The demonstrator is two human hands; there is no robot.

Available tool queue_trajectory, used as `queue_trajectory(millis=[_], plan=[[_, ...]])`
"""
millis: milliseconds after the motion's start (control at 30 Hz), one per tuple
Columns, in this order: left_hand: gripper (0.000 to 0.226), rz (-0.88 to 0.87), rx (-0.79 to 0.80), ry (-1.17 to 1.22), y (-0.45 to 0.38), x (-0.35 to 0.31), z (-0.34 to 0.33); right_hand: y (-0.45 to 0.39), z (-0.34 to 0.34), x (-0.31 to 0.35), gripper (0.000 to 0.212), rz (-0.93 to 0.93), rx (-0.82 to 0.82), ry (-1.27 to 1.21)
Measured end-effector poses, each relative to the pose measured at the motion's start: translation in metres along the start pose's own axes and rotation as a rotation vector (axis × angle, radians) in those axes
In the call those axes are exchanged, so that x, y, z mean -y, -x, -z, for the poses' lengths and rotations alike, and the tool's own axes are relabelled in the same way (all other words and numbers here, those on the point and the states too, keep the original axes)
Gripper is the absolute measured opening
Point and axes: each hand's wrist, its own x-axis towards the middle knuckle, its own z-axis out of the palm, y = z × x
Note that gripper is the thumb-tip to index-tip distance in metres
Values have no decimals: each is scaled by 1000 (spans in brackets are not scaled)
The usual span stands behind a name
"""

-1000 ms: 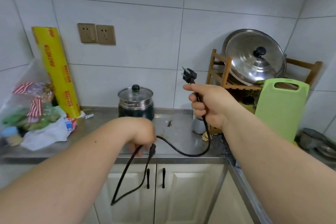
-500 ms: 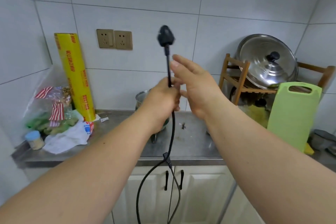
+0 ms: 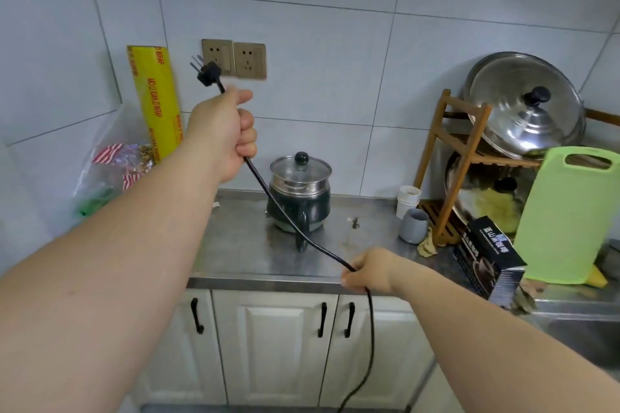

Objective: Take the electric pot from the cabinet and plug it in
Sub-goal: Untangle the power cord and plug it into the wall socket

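Note:
A small dark electric pot with a glass lid stands on the steel counter against the tiled wall. Its black power cord runs from my left hand down past the pot to my right hand, then hangs in front of the cabinet doors. My left hand grips the cord just below the black plug, whose prongs point up and left, close to the left one of two brass wall sockets. My right hand is closed on the cord at the counter's front edge.
A yellow cling-wrap box and a plastic bag stand at the left. At the right are a wooden rack with a steel lid, a green cutting board, a grey cup, white cups and a dark box.
The plug passed from my right hand to my left, which lifted it up and left to the sockets. My right hand dropped down the cord to the counter edge.

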Motion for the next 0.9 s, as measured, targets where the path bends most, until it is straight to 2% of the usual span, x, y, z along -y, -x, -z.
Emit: queue_trajectory(millis=[67, 167, 300, 367, 467, 567, 633, 700, 767, 900], plan=[[21, -15, -74, -170, -6, 6, 16, -1, 0, -14, 38, -85, 24, 168], [21, -19, -114, -364, -8, 17, 29, 0, 6, -19, 46, -139, -17, 97], [20, -15, -7, -788, 3, 45, 20, 0, 9, 3, 20, 2, -46, -67], [18, 67, 114, -914, 15, 65, 7, -2, 7, 18, 15, 92, -41, -101], [19, 268, 318, -927, 36, 102, -12, -3, 3, 36, 21, 222, -100, -22], [23, 228, 384, -1018, 48, 126, -23, -1, -2, 50, 11, 352, -150, 157], [25, 283, 393, -908, 50, 130, -26, 1, -1, 49, 16, 381, -184, 171], [27, 390, 468, -778, 50, 128, -24, 2, 3, 46, 25, 345, -200, 149], [25, 392, 569, -833, 49, 127, -22, 0, 6, 46, 25, 315, -195, 161], [25, 281, 581, -940, 44, 126, -24, -1, 5, 42, 35, 323, -201, 33]])
